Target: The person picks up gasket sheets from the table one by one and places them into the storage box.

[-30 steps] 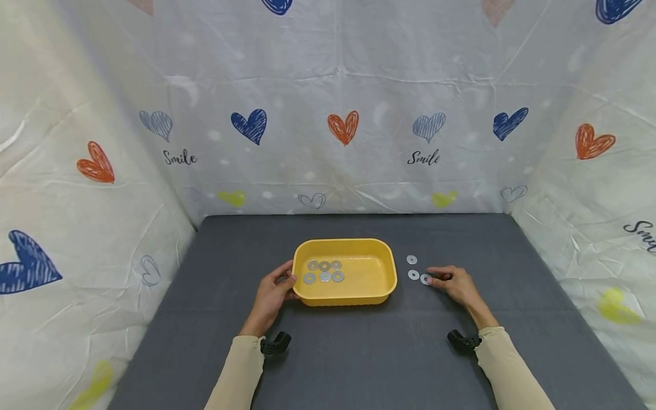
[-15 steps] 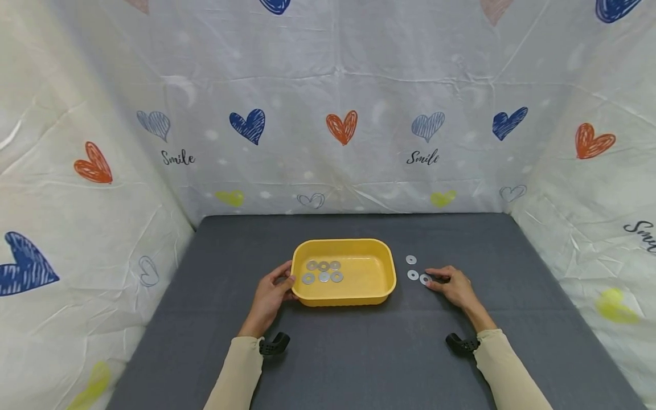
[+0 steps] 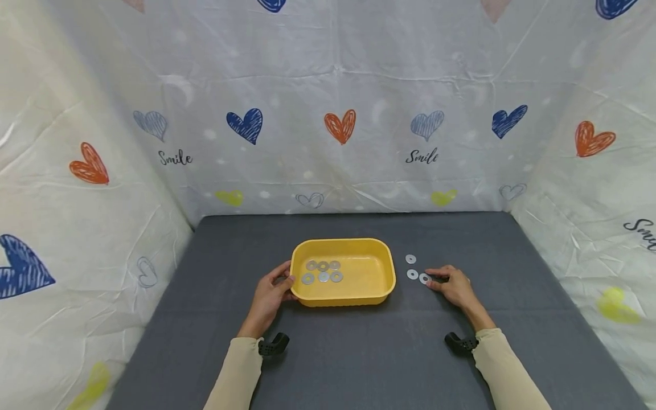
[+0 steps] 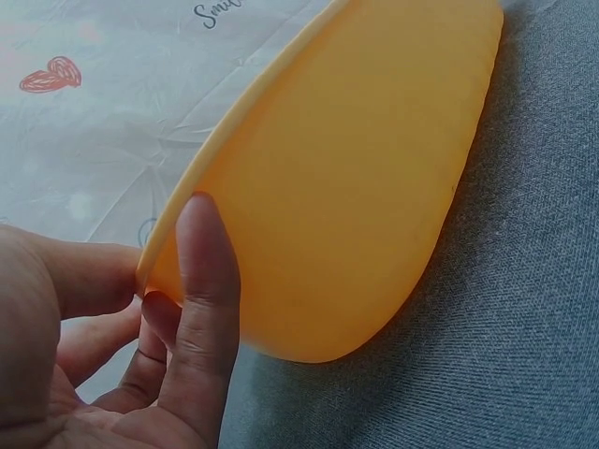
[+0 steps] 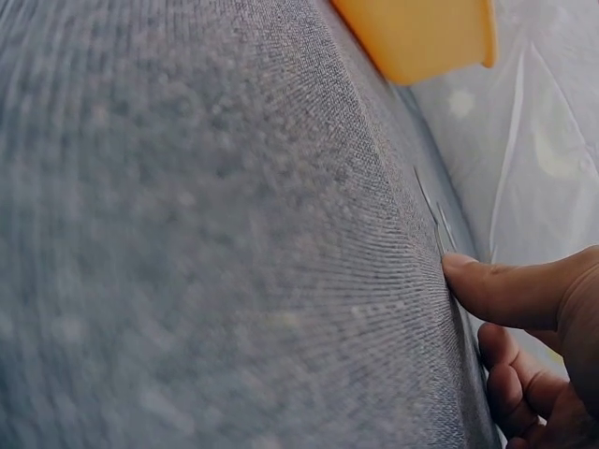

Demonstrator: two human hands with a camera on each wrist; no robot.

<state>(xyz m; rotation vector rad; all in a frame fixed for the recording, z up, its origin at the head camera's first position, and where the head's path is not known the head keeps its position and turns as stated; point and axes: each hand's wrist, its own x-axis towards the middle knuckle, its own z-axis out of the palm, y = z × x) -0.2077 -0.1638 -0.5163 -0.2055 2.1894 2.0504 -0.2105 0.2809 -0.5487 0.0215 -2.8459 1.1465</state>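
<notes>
A yellow plastic tray (image 3: 359, 285) sits on the dark grey cloth, with several flat metal washers (image 3: 323, 277) in two rows in its left half. My left hand (image 3: 270, 293) grips the tray's left end, thumb at the rim and fingers along the outside wall; the left wrist view has the tray wall (image 4: 356, 187) up close. To the tray's right, my right hand (image 3: 456, 286) pinches a washer (image 3: 423, 278) at its edges, thumb and index finger on opposite sides, down at the cloth. In the right wrist view the thumb tip (image 5: 459, 265) touches its thin edge.
Two more loose washers lie between tray and right hand: one (image 3: 412, 274) right beside the pinched one, another (image 3: 411, 259) farther back. Heart-printed white sheets (image 3: 379, 142) wall in the table's back and sides. Both wrists wear black bands (image 3: 461, 343).
Hands, tray and washers keep their places relative to each other. The head view has shifted slightly, so the scene sits a little farther left.
</notes>
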